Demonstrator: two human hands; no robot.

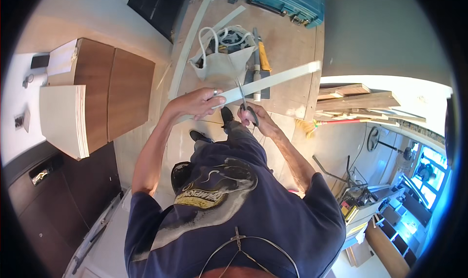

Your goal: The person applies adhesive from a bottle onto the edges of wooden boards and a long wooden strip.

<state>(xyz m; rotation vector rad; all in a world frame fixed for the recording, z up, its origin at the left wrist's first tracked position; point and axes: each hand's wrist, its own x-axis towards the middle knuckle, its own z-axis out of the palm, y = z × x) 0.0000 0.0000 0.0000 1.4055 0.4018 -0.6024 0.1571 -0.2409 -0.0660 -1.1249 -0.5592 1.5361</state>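
A long, flat white strip (287,76) runs slantwise in front of me, its far end up to the right. My left hand (199,102) is closed round its nearer part, thumb on top. In my right hand (259,118) is a pair of scissors (249,114), gripped by the dark handles. Their metal blades cross the strip just beyond my left fingers; whether they have cut into it, I cannot make out. Past the strip, a white bag (229,63) with rope-like handles stands on the floor, holding tools or cords. Beside it lie a yellow tube (263,57) and a grey-white tube (257,76).
A teal tool case (278,1) sits at the far end. Brown wooden cabinets (129,94) stand to my left. At right are stacked wooden boards (358,100), a broom (308,127) and a cluttered bench (365,207). More pale strips (194,32) lie on the floor.
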